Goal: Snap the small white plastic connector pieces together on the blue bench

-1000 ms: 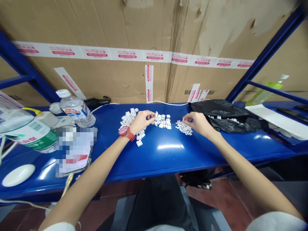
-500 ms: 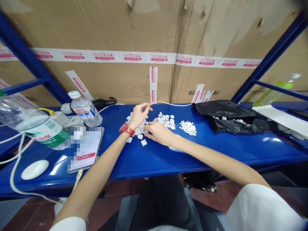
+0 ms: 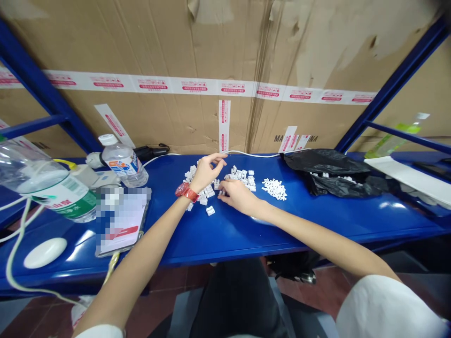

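Head view: white blocks (image 3: 244,175) lay left of black bag (image 3: 320,162)

Blocks were heaped loosely on blue table (image 3: 303,223). Right hand (image 3: 238,195), left of bag, had fingertips at blocks; couldn't tell if gripping. Left hand (image 3: 205,172), farther left of bag, had thumb and forefinger narrowly apart; hold unclear. Small white pieces (image 3: 275,189) lay just left of bag.

Got the slim, bare left forearm (image 3: 144,253) angled up and inward from the lower left, with the slim, bare right forearm (image 3: 317,238) slanting in across from the right. Holding the bare left hand (image 3: 206,173) slightly farther out, bent at the wrist, with thumb and index finger loosely apart and pointing right. Got the bare right hand (image 3: 237,193) just nearer the body, back up, fingers curled down, though can't tell whether the fingertips actually meet.
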Demonstrator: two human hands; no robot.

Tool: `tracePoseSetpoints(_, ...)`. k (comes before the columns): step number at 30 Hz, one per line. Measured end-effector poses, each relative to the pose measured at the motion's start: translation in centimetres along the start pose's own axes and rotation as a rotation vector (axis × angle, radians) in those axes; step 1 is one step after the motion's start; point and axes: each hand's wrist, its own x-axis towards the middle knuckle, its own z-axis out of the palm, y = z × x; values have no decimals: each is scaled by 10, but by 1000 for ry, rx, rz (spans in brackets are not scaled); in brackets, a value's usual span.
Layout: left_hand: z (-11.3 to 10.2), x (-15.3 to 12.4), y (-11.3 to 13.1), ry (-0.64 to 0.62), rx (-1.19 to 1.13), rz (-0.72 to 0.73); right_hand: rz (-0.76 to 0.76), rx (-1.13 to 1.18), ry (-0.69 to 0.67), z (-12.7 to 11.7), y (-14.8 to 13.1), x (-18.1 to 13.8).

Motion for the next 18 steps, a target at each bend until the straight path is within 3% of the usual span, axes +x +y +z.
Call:
tracePoseSetpoints(2, 1, -2, 4, -14, 24, 40, 46, 152, 94, -8, 19, -4)
tracePoseSetpoints(5, 6, -8, 13, -57, 63, 182, 188, 575, 263, -23, 46, -9)
tracePoseSetpoints(9, 19, -17, 20, -116, 123, 366, 340, 1049, 395, -37, 59, -10)
tracePoseSetpoints(14, 31, -22, 22, 10, 213, 413, 411, 1267, 396, -41, 53, -14)
tracePoseSetpoints(18, 35, -22, 28, -4, 255, 459, 465, 1344, 363, -38, 49, -20)
